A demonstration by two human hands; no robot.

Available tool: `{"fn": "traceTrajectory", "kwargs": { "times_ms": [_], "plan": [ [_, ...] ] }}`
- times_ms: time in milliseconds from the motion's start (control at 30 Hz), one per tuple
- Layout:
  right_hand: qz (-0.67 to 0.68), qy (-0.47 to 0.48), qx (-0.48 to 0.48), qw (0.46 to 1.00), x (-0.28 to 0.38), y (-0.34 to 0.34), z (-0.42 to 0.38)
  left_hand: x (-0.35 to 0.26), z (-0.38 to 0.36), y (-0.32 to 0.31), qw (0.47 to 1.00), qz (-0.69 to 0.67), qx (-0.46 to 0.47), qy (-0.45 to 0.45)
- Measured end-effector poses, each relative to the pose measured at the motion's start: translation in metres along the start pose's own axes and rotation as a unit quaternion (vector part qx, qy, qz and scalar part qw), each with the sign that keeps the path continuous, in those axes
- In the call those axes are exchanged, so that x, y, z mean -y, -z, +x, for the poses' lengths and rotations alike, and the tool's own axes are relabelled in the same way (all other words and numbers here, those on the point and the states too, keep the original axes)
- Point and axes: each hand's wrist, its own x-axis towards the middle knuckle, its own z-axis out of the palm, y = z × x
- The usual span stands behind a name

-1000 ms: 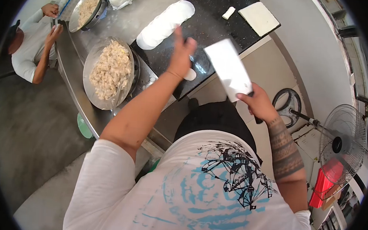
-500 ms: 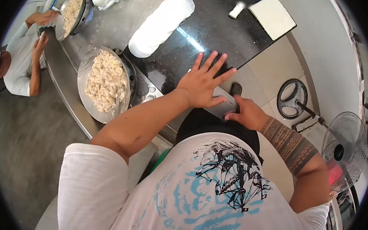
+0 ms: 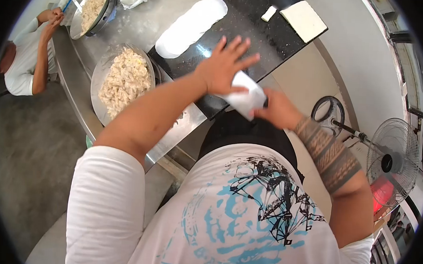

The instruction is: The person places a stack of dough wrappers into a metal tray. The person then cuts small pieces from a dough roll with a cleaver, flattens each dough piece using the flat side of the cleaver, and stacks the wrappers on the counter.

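My right hand is closed around a cleaver with a broad, flat blade. The blade shines white in the light, and the handle is mostly hidden in my grip. Fingers spread, my left hand lies over the blade's left end, near the front edge of the black worktop; it grips nothing. Beyond it is a long overlapping row of thin, round white dough wrappers. A small white piece of dough sits farther right on the black top.
A bowl of pale chunky filling stands left of my forearm. Another bowl of filling is at the far left, beside a co-worker. A square white pad lies at the worktop's right corner. A fan stands at right.
Both hands and the cleaver have shifted slightly left and up; the blade has turned and now catches the light. The co-worker's hands have come together. The view has tilted a little.
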Motion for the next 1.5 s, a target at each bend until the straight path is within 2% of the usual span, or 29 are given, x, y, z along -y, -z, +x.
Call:
{"fn": "traceTrajectory", "kwargs": {
  "times_ms": [33, 100, 200, 233, 333, 400, 533, 600, 633, 667, 733, 767, 867, 933, 967, 1067, 1100, 1167, 1200, 1267, 1367, 1467, 1500],
  "plan": [
    [0.013, -0.033, -0.003, 0.999, 0.001, -0.008, -0.013, -0.018, -0.005, -0.003, 0.999, 0.006, 0.047, 0.003],
    [0.039, -0.098, -0.009, 0.994, 0.003, -0.020, -0.031, -0.025, 0.006, -0.006, 0.999, 0.001, 0.046, -0.022],
    [-0.018, -0.122, -0.030, 0.992, 0.008, 0.000, -0.018, -0.014, 0.025, -0.009, 0.999, 0.008, 0.006, -0.040],
    [-0.048, -0.084, -0.052, 0.994, -0.002, -0.001, -0.009, -0.006, 0.027, -0.011, 0.999, 0.022, -0.013, -0.035],
    [-0.022, -0.069, -0.032, 0.997, -0.001, 0.024, 0.022, 0.024, 0.039, -0.014, 0.997, 0.041, -0.060, -0.036],
    [-0.018, -0.060, -0.057, 0.996, 0.007, 0.027, 0.028, 0.041, 0.051, -0.012, 0.995, 0.028, -0.088, -0.048],
    [0.053, -0.059, -0.068, 0.995, 0.013, -0.010, 0.001, 0.025, 0.027, 0.001, 0.995, -0.012, -0.056, -0.087],
    [0.098, -0.033, -0.096, 0.990, -0.006, -0.050, -0.027, 0.001, 0.010, -0.012, 0.997, -0.017, -0.009, -0.069],
    [0.077, -0.146, -0.044, 0.985, -0.001, -0.044, -0.035, -0.011, 0.019, -0.012, 0.997, -0.016, 0.010, -0.074],
    [0.069, -0.123, -0.066, 0.988, -0.003, -0.032, -0.030, -0.017, 0.030, -0.014, 0.996, -0.015, 0.029, -0.078],
    [0.050, -0.070, -0.105, 0.991, -0.010, -0.008, -0.012, 0.001, 0.054, -0.014, 0.996, 0.024, -0.025, -0.078],
    [0.009, -0.120, -0.071, 0.990, -0.005, 0.007, -0.004, 0.008, 0.059, -0.016, 0.996, 0.037, -0.043, -0.067],
    [-0.019, -0.065, -0.079, 0.995, 0.009, 0.045, 0.019, 0.028, 0.072, -0.006, 0.993, 0.082, -0.069, -0.046],
    [0.004, -0.072, -0.079, 0.994, 0.017, 0.034, 0.020, 0.043, 0.067, -0.004, 0.990, 0.061, -0.109, -0.060],
    [0.016, -0.075, -0.079, 0.994, 0.020, 0.028, 0.022, 0.045, 0.061, 0.004, 0.990, 0.040, -0.104, -0.087],
    [0.050, -0.011, -0.106, 0.993, 0.005, -0.030, -0.002, 0.028, 0.023, -0.001, 0.994, -0.021, -0.057, -0.092],
    [0.065, -0.052, -0.097, 0.992, 0.005, -0.036, -0.013, 0.015, 0.010, -0.016, 0.996, -0.030, -0.015, -0.078],
    [0.095, -0.134, -0.078, 0.983, 0.003, -0.045, -0.031, 0.002, 0.028, -0.014, 0.996, -0.018, -0.017, -0.088],
    [0.063, -0.112, -0.090, 0.988, -0.005, -0.036, -0.026, -0.006, 0.038, -0.011, 0.995, -0.011, -0.022, -0.092],
    [-0.002, -0.069, -0.112, 0.991, -0.017, -0.006, -0.001, 0.016, 0.060, -0.014, 0.995, 0.035, -0.049, -0.083],
    [-0.053, -0.071, -0.076, 0.993, 0.008, 0.042, 0.028, 0.040, 0.075, -0.003, 0.991, 0.079, -0.092, -0.054],
    [0.050, -0.040, -0.102, 0.993, 0.008, 0.030, 0.022, 0.042, 0.074, 0.015, 0.992, 0.031, -0.104, -0.071],
    [0.104, -0.032, -0.107, 0.988, 0.007, 0.011, 0.015, 0.038, 0.063, 0.020, 0.993, 0.026, -0.080, -0.083]
  ]
}}
